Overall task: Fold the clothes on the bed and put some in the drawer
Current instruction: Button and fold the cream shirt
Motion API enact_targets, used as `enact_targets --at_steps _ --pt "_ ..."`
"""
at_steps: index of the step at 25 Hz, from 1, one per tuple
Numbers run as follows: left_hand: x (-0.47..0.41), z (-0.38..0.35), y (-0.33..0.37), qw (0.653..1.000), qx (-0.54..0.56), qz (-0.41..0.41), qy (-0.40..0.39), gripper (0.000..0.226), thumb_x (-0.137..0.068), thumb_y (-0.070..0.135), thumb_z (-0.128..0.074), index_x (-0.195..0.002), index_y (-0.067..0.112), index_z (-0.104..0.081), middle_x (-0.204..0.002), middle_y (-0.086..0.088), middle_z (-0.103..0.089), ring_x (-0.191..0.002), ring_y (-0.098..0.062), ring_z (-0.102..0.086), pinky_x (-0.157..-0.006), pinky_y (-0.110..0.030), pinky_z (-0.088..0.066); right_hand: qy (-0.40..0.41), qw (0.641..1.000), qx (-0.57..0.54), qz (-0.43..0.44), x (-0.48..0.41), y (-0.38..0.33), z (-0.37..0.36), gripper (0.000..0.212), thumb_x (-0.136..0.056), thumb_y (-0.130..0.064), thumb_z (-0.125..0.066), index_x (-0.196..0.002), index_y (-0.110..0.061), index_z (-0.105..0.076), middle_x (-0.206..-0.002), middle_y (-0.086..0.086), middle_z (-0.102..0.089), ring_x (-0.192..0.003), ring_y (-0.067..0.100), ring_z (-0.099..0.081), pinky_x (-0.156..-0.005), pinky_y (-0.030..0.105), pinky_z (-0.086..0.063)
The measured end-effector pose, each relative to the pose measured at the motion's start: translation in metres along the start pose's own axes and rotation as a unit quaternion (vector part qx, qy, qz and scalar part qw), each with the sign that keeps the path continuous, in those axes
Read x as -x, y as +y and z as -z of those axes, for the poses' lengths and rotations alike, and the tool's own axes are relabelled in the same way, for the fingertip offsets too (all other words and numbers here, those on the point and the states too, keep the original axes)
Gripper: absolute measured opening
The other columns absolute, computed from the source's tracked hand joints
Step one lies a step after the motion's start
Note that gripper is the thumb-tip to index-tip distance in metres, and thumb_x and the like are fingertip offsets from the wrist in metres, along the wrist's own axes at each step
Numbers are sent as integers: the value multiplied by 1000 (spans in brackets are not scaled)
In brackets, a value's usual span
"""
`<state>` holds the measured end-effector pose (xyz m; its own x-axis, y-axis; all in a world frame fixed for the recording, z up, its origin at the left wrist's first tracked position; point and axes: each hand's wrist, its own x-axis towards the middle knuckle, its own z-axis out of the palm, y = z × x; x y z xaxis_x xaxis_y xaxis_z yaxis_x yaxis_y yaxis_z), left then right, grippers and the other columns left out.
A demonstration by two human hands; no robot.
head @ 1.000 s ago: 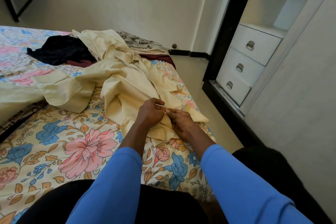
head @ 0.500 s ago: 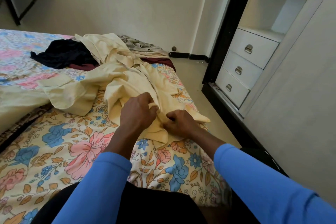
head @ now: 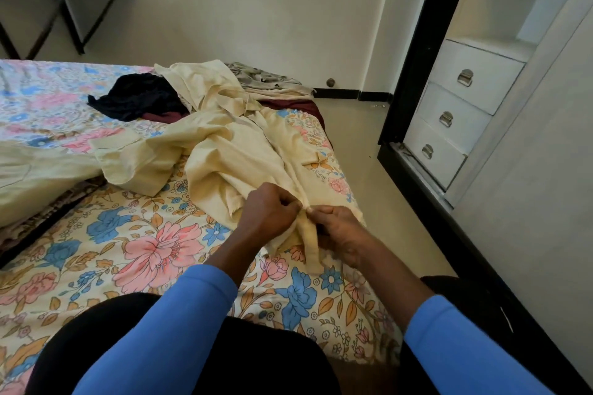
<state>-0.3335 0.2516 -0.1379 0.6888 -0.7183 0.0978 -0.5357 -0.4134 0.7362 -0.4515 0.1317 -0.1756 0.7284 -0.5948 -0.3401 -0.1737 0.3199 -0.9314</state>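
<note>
While left hand (head: 270, 212) and right hand (head: 340, 231) pinch the cream garment (head: 231, 151) near the edge of the bed (head: 96, 253), floor (head: 369, 176) lies alongside.

At my nine o'clock the floral sheet (head: 128, 250) lies bare, room to sweep; the cream garment (head: 231, 151) heaps across twelve, dark clothes (head: 138, 99) behind at eleven; open floor (head: 369, 189) at three, drawers (head: 455, 119) beyond at two.

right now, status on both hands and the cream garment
Left hand and right hand both pinch cream garment at its near edge. Garment unfolded, sprawled on bed. Drawers shut. Dark clothes lie beyond, clear of hands.
</note>
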Motion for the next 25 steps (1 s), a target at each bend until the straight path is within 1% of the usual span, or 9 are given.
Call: enact_targets --at_steps 1,4,9,13,17,18,20,22,25 --pt "2 -6 -2 1000 5 31 -1 10 -90 22 -76 -96 23 -84 -89 9 -76 -80 -4 -64 -61 -19 -42 3 999 -37 9 -2 15 -2 17 -102 -11 -62 -108 0 -74 -93 14 -76 -85 24 -72 -72 33 -63" --pt "4 -15 -7 996 19 89 -24 23 -80 10 -80 -95 27 -81 -93 9 -70 -87 -6 -63 -59 -13 -37 9 993 -115 35 -7 39 0 15 -102 -8 -62 -104 0 -74 -97 19 -76 -89 28 -74 -84 39 -63" --pt "1 -24 -7 998 -22 64 2 24 -76 14 -86 -88 31 -75 -91 12 -69 -86 -6 -63 -60 -14 -37 -8 987 -146 62 -3 44 5 15 -93 3 -68 -108 1 -70 -96 18 -78 -87 27 -76 -78 36 -64" --pt "2 -30 -8 999 -20 37 -14 12 -83 18 -83 -88 29 -80 -91 14 -72 -85 6 -60 -63 -11 -39 -26 981 -179 63 -3 47 9 12 -94 0 -69 -105 2 -69 -95 17 -77 -87 27 -76 -76 34 -64" --pt "1 -29 -11 996 85 40 -13 10 -85 25 -85 -93 30 -83 -102 11 -77 -101 -2 -67 -80 -22 -52 -35 977 -208 46 -6 42 9 14 -94 0 -68 -108 1 -71 -103 19 -76 -96 29 -75 -89 42 -63" --pt "1 -28 -9 995 94 37 -5 10 -84 27 -86 -94 30 -82 -101 11 -77 -102 -3 -68 -82 -25 -54 -33 976 -212 44 -6 39 8 13 -94 1 -67 -106 0 -71 -101 18 -77 -94 28 -76 -86 41 -63" --pt "2 -28 -5 996 79 26 25 11 -84 31 -86 -94 30 -80 -95 12 -74 -95 -2 -67 -75 -26 -52 -21 977 -203 56 -5 31 7 13 -93 0 -69 -105 -2 -72 -96 14 -78 -89 24 -76 -78 37 -64" --pt "1 -27 -4 995 81 20 48 10 -85 33 -85 -94 30 -81 -92 12 -74 -92 -1 -67 -73 -26 -52 -4 981 -177 76 -6 28 8 14 -91 -3 -73 -105 -4 -73 -96 11 -78 -91 23 -76 -77 34 -63" --pt "-1 -26 -4 988 153 27 17 8 -87 27 -84 -95 28 -84 -93 11 -79 -97 -6 -72 -88 -34 -59 33 986 -130 102 -6 26 12 17 -87 -7 -79 -104 -8 -75 -100 13 -79 -98 27 -76 -83 38 -63"
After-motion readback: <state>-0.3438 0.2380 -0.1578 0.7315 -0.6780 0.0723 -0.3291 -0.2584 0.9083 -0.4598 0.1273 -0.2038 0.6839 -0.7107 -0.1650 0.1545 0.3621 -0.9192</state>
